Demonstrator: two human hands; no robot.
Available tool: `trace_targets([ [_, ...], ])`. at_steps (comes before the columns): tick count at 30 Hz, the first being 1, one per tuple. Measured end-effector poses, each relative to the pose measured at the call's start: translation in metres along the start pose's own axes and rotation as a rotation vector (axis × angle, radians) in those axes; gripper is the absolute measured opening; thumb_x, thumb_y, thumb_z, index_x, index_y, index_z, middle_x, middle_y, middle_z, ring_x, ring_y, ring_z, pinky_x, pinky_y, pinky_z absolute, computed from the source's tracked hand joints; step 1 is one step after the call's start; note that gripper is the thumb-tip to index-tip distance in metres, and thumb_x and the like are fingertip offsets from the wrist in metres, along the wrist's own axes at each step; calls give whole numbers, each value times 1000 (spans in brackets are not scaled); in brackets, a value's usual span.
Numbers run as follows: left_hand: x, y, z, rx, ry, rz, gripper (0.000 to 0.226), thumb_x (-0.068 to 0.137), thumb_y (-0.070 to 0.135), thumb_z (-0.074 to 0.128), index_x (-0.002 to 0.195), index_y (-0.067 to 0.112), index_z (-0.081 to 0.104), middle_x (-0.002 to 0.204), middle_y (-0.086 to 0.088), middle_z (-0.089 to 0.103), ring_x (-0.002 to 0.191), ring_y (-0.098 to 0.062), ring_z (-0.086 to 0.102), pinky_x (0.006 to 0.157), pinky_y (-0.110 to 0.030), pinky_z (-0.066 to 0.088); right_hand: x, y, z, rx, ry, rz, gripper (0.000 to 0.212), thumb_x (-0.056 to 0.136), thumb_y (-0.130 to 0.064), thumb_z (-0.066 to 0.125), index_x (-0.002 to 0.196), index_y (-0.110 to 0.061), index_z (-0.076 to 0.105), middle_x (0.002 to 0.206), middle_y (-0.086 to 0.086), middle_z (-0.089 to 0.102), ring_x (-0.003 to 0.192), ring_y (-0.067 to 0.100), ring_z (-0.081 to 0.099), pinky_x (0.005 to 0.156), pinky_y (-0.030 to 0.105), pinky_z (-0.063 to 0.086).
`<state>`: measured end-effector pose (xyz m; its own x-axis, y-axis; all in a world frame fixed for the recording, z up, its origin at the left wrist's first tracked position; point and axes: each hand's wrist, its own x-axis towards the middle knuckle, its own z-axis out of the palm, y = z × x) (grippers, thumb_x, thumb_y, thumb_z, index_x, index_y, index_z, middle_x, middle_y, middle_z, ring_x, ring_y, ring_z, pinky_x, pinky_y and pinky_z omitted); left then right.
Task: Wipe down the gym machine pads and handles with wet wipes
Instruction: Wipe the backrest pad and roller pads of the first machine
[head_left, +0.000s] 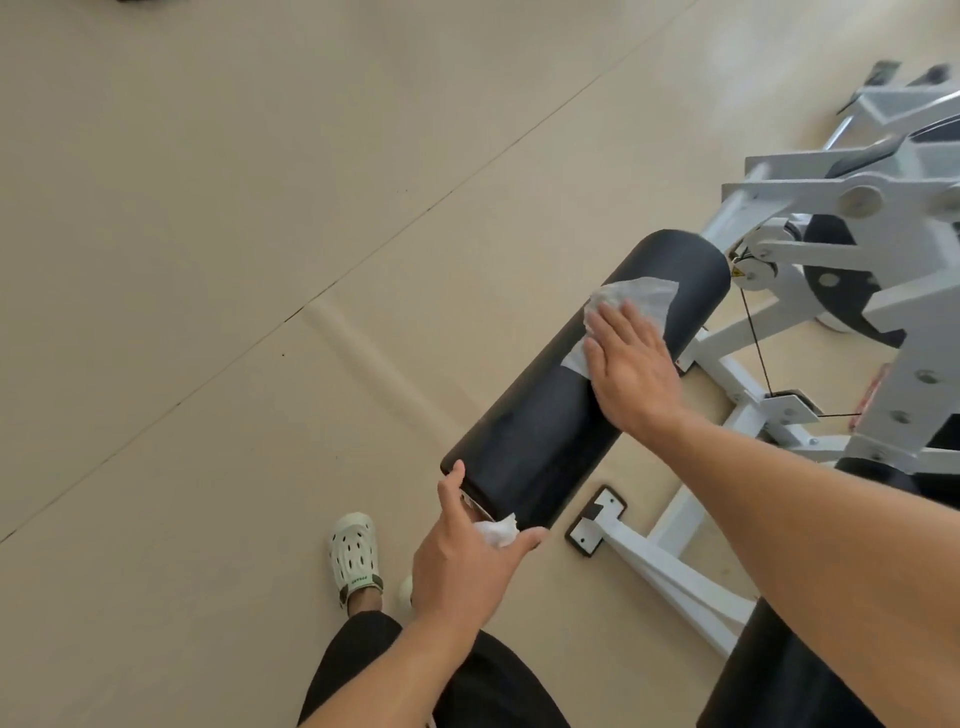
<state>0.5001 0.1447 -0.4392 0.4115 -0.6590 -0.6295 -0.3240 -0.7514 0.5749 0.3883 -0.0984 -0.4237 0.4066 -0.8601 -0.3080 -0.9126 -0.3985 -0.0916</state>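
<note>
A long black roller pad (540, 415) of the white gym machine (841, 291) runs diagonally through the middle of the view. My right hand (631, 374) lies flat on its upper half, fingers spread, pressing a spread-out white wet wipe (644, 296) against the pad. My left hand (467, 551) cups the pad's near end and holds a crumpled white wipe (497, 530) against the end face. The far end of the pad meets the machine's arm.
The machine's white base bar and foot plate (597, 525) lie on the beige floor under the pad. A thin black cable (756, 343) runs down beside the frame. Another black pad (789, 675) sits at bottom right. My foot in a pale clog (356, 553) stands left.
</note>
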Motion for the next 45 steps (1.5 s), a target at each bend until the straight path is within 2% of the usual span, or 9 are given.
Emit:
trace_targets([
  [5,23,-9,-34,-66,-120,39,94,61,72,80,130,38,26,86,7,58,79,-9,60,62,-24,46,-91,-58,36,24,-44,-361,51,113,-39,22,158,-22,36,167,-5,27,158,10,-3,129,38,-4],
  [10,30,-7,-37,-54,-221,-34,114,63,71,80,152,37,17,130,3,59,117,-20,60,84,-28,47,-105,-46,33,36,-228,-647,50,113,-41,23,161,-28,26,169,-10,21,158,11,2,128,33,-4],
  [13,28,1,-33,-27,-178,-68,114,55,71,84,144,40,18,123,4,60,109,-20,61,84,-32,50,-35,-2,18,75,-22,-320,54,110,-41,26,158,-20,38,165,2,34,156,23,21,126,26,2],
  [15,23,7,-26,35,-130,-55,113,55,70,85,137,39,14,120,4,62,103,-20,64,80,-29,51,5,28,-1,57,7,50,60,110,-47,15,164,-20,19,172,0,8,159,19,-3,128,33,-5],
  [18,13,11,-13,96,-51,-30,113,59,69,84,137,36,9,114,4,65,97,-19,67,79,-30,54,7,22,-2,163,-18,167,61,110,-49,13,164,-23,2,171,-8,-13,154,11,-24,129,41,-7],
  [26,17,9,-14,125,9,73,91,73,64,75,135,27,19,98,1,70,82,-21,70,63,-30,49,-104,-49,39,-36,-254,-674,50,113,-43,20,161,-29,24,168,-10,20,158,11,1,128,39,1],
  [34,9,7,-3,138,47,52,114,63,71,79,142,31,7,108,6,68,97,-14,69,77,-24,53,49,19,-12,-133,-128,-41,58,110,-45,14,161,-23,30,170,-3,18,158,16,-3,127,40,-8],
  [39,-5,2,17,37,86,70,117,65,64,83,145,33,4,101,3,73,90,-16,72,72,-26,53,-45,-54,23,-70,-196,-493,50,109,-39,26,146,-22,55,153,-3,52,151,23,33,125,40,14],
  [45,-7,-12,7,-241,-22,-99,142,46,86,69,154,42,-12,90,15,62,90,-7,64,84,-35,54,-53,-54,16,-109,-339,-722,50,111,-41,22,153,-26,45,160,-7,41,152,17,30,124,33,11],
])
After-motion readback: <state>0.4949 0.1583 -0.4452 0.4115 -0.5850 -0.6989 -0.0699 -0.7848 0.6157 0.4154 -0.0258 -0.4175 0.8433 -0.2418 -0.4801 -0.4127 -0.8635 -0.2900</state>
